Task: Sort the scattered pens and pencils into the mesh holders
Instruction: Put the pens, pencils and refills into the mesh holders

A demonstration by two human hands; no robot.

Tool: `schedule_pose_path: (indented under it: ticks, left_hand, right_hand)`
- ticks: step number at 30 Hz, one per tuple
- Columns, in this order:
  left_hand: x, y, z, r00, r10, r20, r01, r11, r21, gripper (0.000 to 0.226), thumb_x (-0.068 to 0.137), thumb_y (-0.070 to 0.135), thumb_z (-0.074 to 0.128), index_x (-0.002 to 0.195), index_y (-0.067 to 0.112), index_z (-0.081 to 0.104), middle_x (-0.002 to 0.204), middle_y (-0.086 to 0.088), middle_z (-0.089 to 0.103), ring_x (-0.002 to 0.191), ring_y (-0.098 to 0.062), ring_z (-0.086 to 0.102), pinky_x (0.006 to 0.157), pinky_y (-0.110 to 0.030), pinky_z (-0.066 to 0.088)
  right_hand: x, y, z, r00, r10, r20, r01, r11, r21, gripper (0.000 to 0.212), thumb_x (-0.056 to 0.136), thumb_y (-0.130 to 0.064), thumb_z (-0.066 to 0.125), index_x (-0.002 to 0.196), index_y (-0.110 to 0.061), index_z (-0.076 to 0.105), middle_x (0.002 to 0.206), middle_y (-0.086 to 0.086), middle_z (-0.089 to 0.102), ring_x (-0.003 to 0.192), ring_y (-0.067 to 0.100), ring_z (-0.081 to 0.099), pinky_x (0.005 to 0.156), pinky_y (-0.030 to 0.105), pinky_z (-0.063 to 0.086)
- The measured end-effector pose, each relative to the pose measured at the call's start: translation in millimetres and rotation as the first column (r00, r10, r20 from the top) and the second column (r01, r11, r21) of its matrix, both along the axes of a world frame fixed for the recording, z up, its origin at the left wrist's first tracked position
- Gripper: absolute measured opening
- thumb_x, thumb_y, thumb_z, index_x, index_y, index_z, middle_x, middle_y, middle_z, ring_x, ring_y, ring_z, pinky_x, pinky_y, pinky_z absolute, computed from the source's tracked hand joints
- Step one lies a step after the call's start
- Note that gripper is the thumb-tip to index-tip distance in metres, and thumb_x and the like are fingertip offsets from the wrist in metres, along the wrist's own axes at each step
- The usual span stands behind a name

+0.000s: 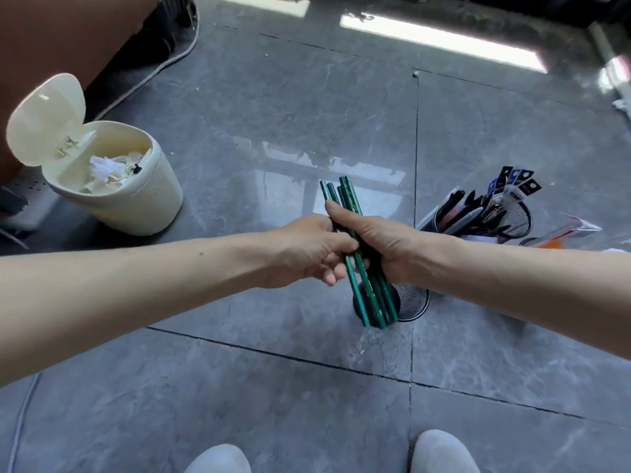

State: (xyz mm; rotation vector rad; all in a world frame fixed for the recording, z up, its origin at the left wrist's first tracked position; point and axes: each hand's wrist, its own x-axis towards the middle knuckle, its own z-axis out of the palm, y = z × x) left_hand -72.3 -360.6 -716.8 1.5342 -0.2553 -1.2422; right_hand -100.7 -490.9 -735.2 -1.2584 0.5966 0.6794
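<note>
While the right hand (382, 247) grips the green pencils (351, 199) in a fist, the left hand (307, 250) pinches the same bundle — probably squaring it — so its lower ends aim into the near holder (413, 302) below; pens (467, 213) fill the far holder (519, 216), kept apart.

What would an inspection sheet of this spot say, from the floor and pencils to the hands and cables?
Surface: glossy grey tiled floor with a few small specks.
Job's things: green pencils in a bundle, lower ends at the mouth of the near mesh holder; far mesh holder packed with pens.
Clutter: cream bin, lid open, crumpled paper inside; plastic packet beside the far mesh holder.
Grippers: left hand and right hand both hold the green pencils, fingers curled round them.
Cables: grey cable on the floor, upper left; white power strip at the left edge.
Surroundings: brown furniture upper left; light shoes at the bottom.
</note>
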Motion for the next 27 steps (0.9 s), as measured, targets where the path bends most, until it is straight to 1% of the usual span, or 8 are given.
schedule_pose_path:
  ticks: [4,7,10,13,15,19,23,27]
  left_hand:
    - [2.4,-35.5,14.4,1.0,-0.009,0.011,0.01,1.0,-0.021,0.014,0.096,0.003,0.047,0.1,-0.007,0.056,0.069,-0.012,0.06,0.055,-0.012,0.058,0.053,-0.019,0.055]
    - [0.2,-58.7,19.3,1.0,-0.009,-0.005,0.009,0.998,-0.061,0.019,0.088,-0.003,0.059,0.102,-0.014,0.06,0.094,-0.026,0.068,0.082,-0.026,0.068,0.077,-0.023,0.057]
    - [-7.2,-80.5,19.1,0.999,0.045,0.019,-0.043,0.993,-0.111,0.027,0.082,-0.005,0.065,0.108,-0.013,0.062,0.106,-0.024,0.067,0.096,-0.025,0.068,0.077,-0.018,0.056]
    - [-11.5,-98.1,16.4,0.991,0.037,0.131,-0.029,0.997,-0.065,0.023,0.08,0.0,0.069,0.102,-0.007,0.064,0.097,-0.018,0.07,0.084,-0.019,0.069,0.061,-0.015,0.054]
    - [-14.3,-105.5,14.6,0.967,-0.036,0.251,0.038,0.999,-0.003,0.009,0.078,0.001,0.07,0.084,0.0,0.064,0.074,-0.007,0.064,0.063,-0.009,0.062,0.049,-0.015,0.045]
    - [-19.6,-108.1,-0.7,0.89,-0.051,0.453,0.029,0.998,0.054,0.03,0.074,0.01,0.076,0.07,0.008,0.046,0.053,0.003,0.048,0.041,-0.002,0.047,0.04,-0.014,0.036]
    - [-20.8,-98.7,-14.2,0.817,-0.127,0.563,0.089,0.992,0.094,0.037,0.073,0.023,0.077,0.094,0.017,0.047,0.061,-0.004,0.064,0.045,-0.007,0.06,0.046,-0.017,0.046]
    - [-16.6,-85.5,-23.1,0.765,-0.193,0.614,0.176,0.98,0.089,0.024,0.076,0.02,0.074,0.076,0.034,0.054,0.058,0.001,0.065,0.055,-0.016,0.067,0.057,-0.027,0.055]
  right_hand:
    - [-4.6,-22.4,12.6,0.991,-0.125,0.054,0.126,0.992,-0.016,0.046,0.059,-0.053,0.072,0.075,-0.01,0.065,0.057,0.009,0.06,0.042,0.021,0.055,0.042,0.023,0.047]
    - [-11.5,-45.4,28.1,0.97,-0.224,0.097,0.234,0.967,-0.104,0.029,0.082,-0.036,0.069,0.076,-0.008,0.062,0.051,0.007,0.059,0.038,0.02,0.055,0.037,0.02,0.043]
    - [-18.5,-67.1,35.4,0.905,-0.377,0.195,0.412,0.891,-0.192,0.023,0.087,-0.019,0.066,0.07,-0.005,0.06,0.043,0.003,0.059,0.035,0.013,0.056,0.037,0.016,0.042]
    - [-25.7,-77.2,32.1,0.852,-0.47,0.232,0.509,0.848,-0.148,0.022,0.086,-0.017,0.067,0.069,-0.006,0.058,0.049,0.004,0.061,0.042,0.016,0.059,0.043,0.022,0.047]
    - [-28.7,-79.9,28.4,0.825,-0.513,0.235,0.552,0.82,-0.148,0.019,0.085,-0.015,0.067,0.073,-0.006,0.056,0.056,0.009,0.059,0.05,0.023,0.057,0.052,0.03,0.049]
    - [-31.6,-78.5,21.1,0.784,-0.569,0.248,0.61,0.779,-0.142,0.023,0.086,-0.015,0.064,0.07,-0.006,0.05,0.054,0.008,0.051,0.05,0.023,0.052,0.055,0.037,0.049]
    - [-39.0,-68.3,14.4,0.833,-0.454,0.316,0.526,0.828,-0.196,0.031,0.087,-0.026,0.064,0.065,-0.011,0.049,0.054,0.001,0.05,0.049,0.021,0.054,0.051,0.034,0.047]
    - [-47.0,-56.6,5.1,0.852,-0.366,0.374,0.428,0.899,-0.094,0.039,0.091,-0.022,0.061,0.06,-0.008,0.042,0.058,0.015,0.044,0.05,0.03,0.05,0.046,0.033,0.042]
